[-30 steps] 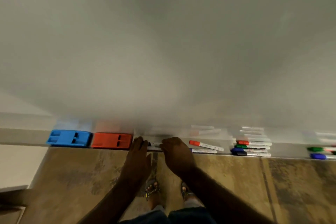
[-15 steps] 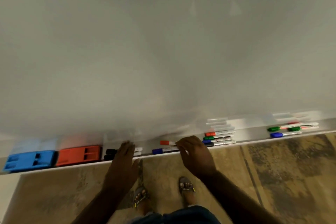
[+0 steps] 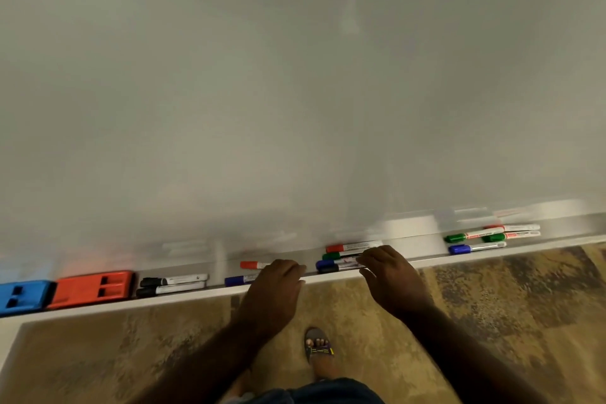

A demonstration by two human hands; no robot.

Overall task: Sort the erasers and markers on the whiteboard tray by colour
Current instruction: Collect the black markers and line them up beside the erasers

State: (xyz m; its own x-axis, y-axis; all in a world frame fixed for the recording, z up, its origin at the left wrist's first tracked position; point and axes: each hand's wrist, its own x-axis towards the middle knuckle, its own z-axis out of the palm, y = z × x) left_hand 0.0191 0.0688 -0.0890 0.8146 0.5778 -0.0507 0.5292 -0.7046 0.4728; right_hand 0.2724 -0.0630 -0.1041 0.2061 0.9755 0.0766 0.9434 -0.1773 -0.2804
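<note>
On the whiteboard tray [image 3: 423, 254] lie a blue eraser [image 3: 23, 297] and a red eraser [image 3: 93, 289] at the left, then two black markers [image 3: 173, 284]. My left hand [image 3: 275, 289] lies over the right ends of a red marker [image 3: 252, 265] and a blue marker [image 3: 236, 280]; its grip is hidden. My right hand [image 3: 390, 279] pinches the end of a blue marker [image 3: 333, 263] at the front of a pile that also holds a red marker [image 3: 352, 246], a green marker [image 3: 337, 255] and a dark one.
Further right on the tray lie two green markers [image 3: 472, 235], a red marker [image 3: 516, 227] and a blue marker [image 3: 472, 248]. The whiteboard [image 3: 295, 92] rises behind the tray. Below are a brown patterned floor [image 3: 492, 298] and my sandalled foot [image 3: 317, 348].
Both hands moved right along the tray: the left from the black markers to the red and blue pair, the right from that pair to the pile. The view shifted too.
</note>
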